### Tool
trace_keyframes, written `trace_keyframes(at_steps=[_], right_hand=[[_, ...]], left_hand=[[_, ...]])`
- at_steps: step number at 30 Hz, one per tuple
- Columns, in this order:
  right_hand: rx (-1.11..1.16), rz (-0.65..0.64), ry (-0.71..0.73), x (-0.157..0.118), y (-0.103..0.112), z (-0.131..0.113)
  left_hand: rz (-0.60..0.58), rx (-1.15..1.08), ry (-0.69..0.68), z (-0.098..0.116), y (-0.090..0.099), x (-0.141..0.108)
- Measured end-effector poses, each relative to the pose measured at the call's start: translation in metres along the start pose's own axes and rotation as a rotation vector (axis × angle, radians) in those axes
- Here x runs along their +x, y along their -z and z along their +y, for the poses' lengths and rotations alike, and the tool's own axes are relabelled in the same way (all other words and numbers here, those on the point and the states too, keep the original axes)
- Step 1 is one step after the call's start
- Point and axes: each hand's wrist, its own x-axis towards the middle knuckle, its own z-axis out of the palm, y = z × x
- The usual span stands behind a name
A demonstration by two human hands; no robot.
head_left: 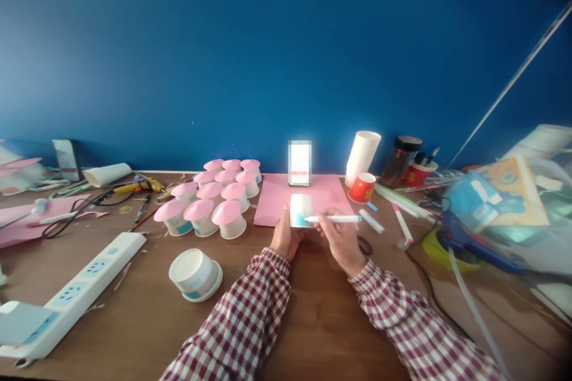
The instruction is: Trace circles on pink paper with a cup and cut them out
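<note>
Left hand (285, 237) was curled round a blue-patched white paper cup (300, 205), right hand (342, 241) just pinched a slim white marker (344, 219)

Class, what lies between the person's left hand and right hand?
The head view shows a white cup and, beside it, the front of a white marker.
</note>
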Motion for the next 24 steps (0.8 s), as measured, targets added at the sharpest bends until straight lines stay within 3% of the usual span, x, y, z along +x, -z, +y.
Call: trace_keyframes(at_steps=[5, 24], right_hand=[[0.005, 0.053, -0.015, 0.0005, -0.0004, -0.0006], [-0.026, 0.038, 0.016, 0.0010, 0.0006, -0.0021]], left_hand=[[0.009, 0.008, -0.006, 0.0006, -0.0014, -0.0009], [-0.007, 0.025, -0.021, 0.0005, -0.0030, -0.0011]])
